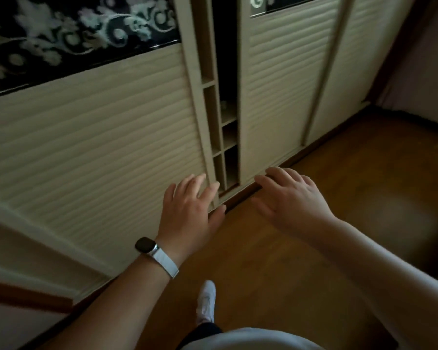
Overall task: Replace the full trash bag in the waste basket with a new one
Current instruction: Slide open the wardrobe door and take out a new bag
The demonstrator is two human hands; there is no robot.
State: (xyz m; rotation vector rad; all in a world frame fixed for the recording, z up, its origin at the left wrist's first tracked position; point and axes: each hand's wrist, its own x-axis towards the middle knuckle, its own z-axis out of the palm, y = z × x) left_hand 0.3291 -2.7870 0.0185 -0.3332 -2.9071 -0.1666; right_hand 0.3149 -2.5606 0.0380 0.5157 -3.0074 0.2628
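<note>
No waste basket and no trash bag show in the head view. My left hand, with a dark watch on a white strap at the wrist, is held out in front of me with fingers spread and nothing in it. Just to its right my right hand is stretched out too, fingers apart and empty. Both hands hover above the floor in front of the base of a cream wardrobe, near the gap between its sliding doors.
The sliding doors stand partly apart, showing dark shelf compartments. A black panel with pale floral pattern runs across the left door. Brown wooden floor spreads to the right. My white shoe is on the floor below.
</note>
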